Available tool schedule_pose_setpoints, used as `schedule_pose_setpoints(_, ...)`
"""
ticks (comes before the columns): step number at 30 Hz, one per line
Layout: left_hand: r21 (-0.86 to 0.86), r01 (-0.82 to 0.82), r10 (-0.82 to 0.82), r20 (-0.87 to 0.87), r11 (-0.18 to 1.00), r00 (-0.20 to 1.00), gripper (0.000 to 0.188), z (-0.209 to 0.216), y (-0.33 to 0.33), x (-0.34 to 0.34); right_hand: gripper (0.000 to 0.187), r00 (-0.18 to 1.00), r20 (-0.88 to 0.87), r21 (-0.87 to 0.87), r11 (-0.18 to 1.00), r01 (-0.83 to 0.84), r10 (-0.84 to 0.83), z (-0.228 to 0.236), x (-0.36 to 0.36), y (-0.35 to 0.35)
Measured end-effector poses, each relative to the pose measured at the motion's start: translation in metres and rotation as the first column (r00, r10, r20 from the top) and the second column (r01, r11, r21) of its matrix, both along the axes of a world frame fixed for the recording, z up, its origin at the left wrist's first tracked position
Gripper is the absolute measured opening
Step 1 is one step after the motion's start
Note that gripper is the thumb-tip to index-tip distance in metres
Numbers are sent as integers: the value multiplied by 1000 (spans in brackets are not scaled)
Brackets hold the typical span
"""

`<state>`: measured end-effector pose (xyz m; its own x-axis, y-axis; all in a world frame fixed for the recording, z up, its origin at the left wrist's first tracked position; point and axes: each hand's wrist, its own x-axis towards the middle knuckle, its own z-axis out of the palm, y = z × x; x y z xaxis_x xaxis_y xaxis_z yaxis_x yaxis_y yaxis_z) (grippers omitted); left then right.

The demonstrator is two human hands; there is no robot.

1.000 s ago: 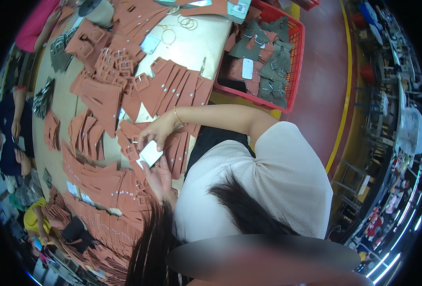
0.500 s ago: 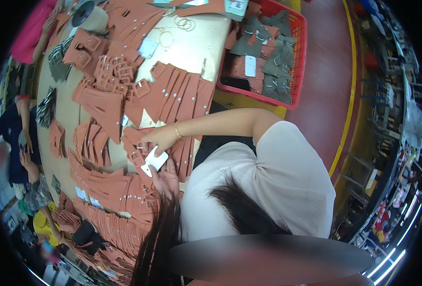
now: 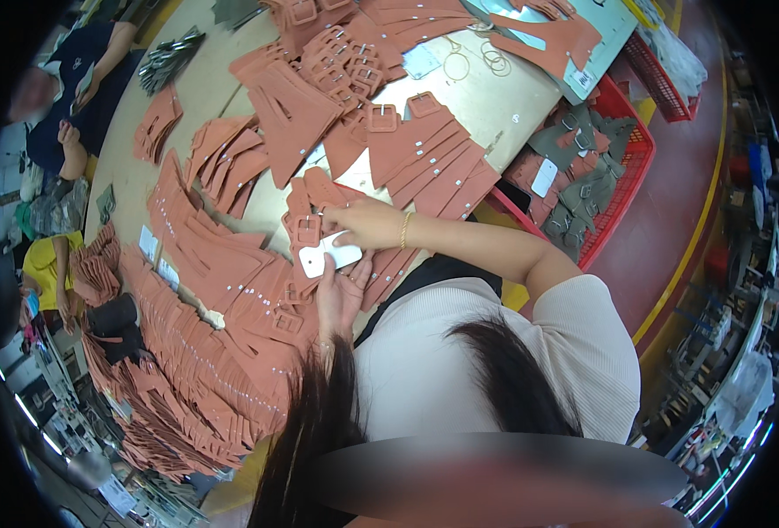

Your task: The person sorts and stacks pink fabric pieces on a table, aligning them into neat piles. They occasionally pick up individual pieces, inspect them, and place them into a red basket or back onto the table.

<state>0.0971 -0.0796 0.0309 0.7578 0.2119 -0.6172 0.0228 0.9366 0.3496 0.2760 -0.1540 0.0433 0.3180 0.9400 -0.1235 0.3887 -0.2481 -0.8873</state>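
Observation:
My right hand [image 3: 365, 223], with a gold bracelet at the wrist, reaches across from the right. Its thumb presses on a white tag [image 3: 346, 253], while its other fingertips curl beside a terracotta strap with a covered buckle [image 3: 305, 231]. From below, my left hand [image 3: 343, 295] supports the tag, with its thumb up against a second white piece [image 3: 312, 261] that has a small hole. What lies beneath the tags is partly hidden by my hands. Fanned terracotta pieces [image 3: 438, 167] lie just beyond my right hand.
Terracotta pieces in stacks [image 3: 218, 255] cover much of the table [image 3: 534, 92]. At the right a red basket [image 3: 637, 172] holds grey-green and terracotta buckled pieces, a white tag and a dark phone-like object. Two other people [image 3: 90, 75] [image 3: 55, 273] are along the table's left side.
The view has swung, so the table and basket appear turned and shifted. Both hands stay together at the white tags; the two white pieces now lie flatter beside the buckle.

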Motion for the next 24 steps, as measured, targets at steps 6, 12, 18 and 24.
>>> schedule_pose_setpoints(6,-150,-116,107,-65,982,992,51,8,-3,2,36,830,345,35,890,455,-438,19,116,-27)
schedule_pose_setpoints(12,111,756,-695,-326,645,641,43,58,-3,-4,77,722,567,-373,658,654,-397,3,169,-72)
schedule_pose_setpoints(18,819,500,-260,-436,281,861,33,80,23,78,88,777,421,-427,654,625,-468,-8,150,-107)
schedule_pose_setpoints(24,729,304,-254,-546,-614,798,63,44,-28,158,85,782,311,-524,589,616,-540,-1,139,-127)
